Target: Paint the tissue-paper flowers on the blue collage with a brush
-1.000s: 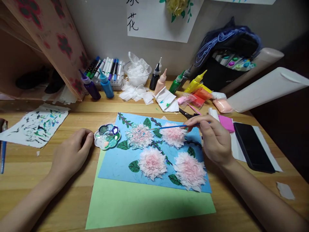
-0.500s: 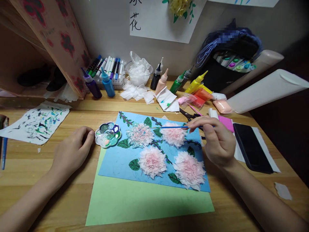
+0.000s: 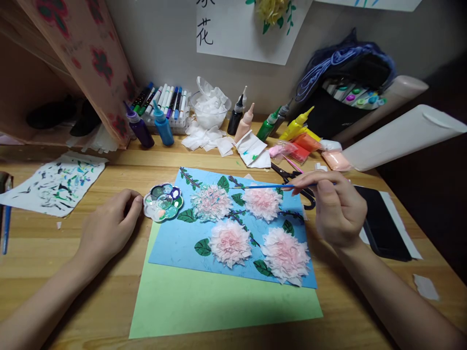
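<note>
Pinching blue paintbrush (image 3: 262, 186) in right grip (image 3: 337, 209), right of blue card (image 3: 175, 248) | pointing left over card, near speckled paper flower (image 3: 211, 203) | resting left grip (image 3: 109, 223) left of card, by paint palette (image 3: 147, 201); can't tell if empty

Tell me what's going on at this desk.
The right hand holds a thin blue paintbrush over a blue sheet bearing four pale pink paper flowers. The upper-left flower has blue-green flecks. The left hand rests, loosely curled, on the wooden desk beside a paint palette.
</note>
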Action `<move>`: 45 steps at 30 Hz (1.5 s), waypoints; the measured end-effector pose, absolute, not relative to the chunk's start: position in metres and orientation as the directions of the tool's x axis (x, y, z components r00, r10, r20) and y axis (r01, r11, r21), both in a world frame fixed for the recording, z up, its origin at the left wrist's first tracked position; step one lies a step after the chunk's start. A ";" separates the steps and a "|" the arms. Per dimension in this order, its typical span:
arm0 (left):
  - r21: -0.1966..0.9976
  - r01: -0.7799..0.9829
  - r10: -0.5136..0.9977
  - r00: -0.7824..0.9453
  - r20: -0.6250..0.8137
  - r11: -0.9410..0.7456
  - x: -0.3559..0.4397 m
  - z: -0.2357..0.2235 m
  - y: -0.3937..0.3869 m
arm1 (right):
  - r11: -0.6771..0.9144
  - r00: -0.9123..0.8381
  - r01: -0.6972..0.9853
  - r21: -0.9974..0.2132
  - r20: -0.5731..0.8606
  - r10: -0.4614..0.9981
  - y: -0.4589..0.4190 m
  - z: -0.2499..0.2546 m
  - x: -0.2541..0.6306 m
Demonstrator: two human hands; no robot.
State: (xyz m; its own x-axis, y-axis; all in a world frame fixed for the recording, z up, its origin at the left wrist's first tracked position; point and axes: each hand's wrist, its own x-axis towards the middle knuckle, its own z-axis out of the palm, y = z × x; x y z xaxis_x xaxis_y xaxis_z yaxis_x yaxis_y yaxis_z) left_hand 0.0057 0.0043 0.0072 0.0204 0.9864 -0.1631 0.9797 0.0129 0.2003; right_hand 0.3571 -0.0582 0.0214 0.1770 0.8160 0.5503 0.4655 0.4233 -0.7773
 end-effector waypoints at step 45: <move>0.180 0.984 0.986 0.035 -0.163 -0.005 0.003 0.007 0.004 | 0.409 -0.002 0.568 -0.714 0.496 0.869 -0.059 0.020 0.360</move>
